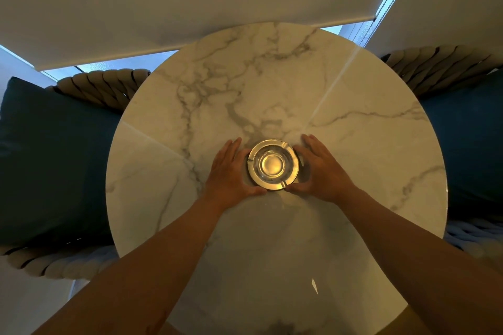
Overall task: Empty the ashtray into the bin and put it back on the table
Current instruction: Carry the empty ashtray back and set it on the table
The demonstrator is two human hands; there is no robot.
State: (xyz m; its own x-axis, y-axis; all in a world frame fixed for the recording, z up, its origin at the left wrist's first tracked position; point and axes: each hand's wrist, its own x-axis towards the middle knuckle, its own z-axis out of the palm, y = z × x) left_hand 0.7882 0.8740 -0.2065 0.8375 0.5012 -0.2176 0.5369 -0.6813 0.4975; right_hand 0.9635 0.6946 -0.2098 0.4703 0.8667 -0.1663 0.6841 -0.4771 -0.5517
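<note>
A round glass ashtray (273, 163) with a wide flat rim sits near the middle of the round white marble table (353, 144). Its bowl looks empty. My left hand (231, 171) cups the ashtray's left side, thumb curled under its near edge. My right hand (319, 168) cups the right side the same way, thumb touching the near rim. Both sets of fingers lie flat along the ashtray's sides. I cannot tell whether the ashtray rests on the table or is lifted slightly. No bin is in view.
Two chairs with thick woven rope backs and dark teal cushions (54, 160) (468, 144) flank the table left and right. Lowered roller blinds (190, 3) cover the windows behind the table.
</note>
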